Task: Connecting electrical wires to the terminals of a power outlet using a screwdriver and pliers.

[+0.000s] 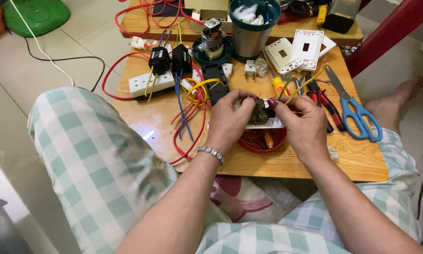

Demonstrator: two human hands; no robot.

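Observation:
My left hand [231, 120] and my right hand [305, 126] meet over a low wooden table [362, 157]. Together they pinch a small dark electrical part [259, 114] with a white plastic piece [268, 125] under it. Yellow wires [302, 88] run from the part toward the back. A red round dish [263, 140] with small copper bits sits right beneath my hands. A beaded bracelet is on my left wrist.
Blue-handled scissors [357, 113] and red-handled pliers [322, 99] lie to the right. A white socket strip [151, 83], black blocks [159, 60], red, blue and yellow wires [188, 117], a small motor [212, 38], a metal cup [251, 28] and white wall plates [294, 51] crowd the back.

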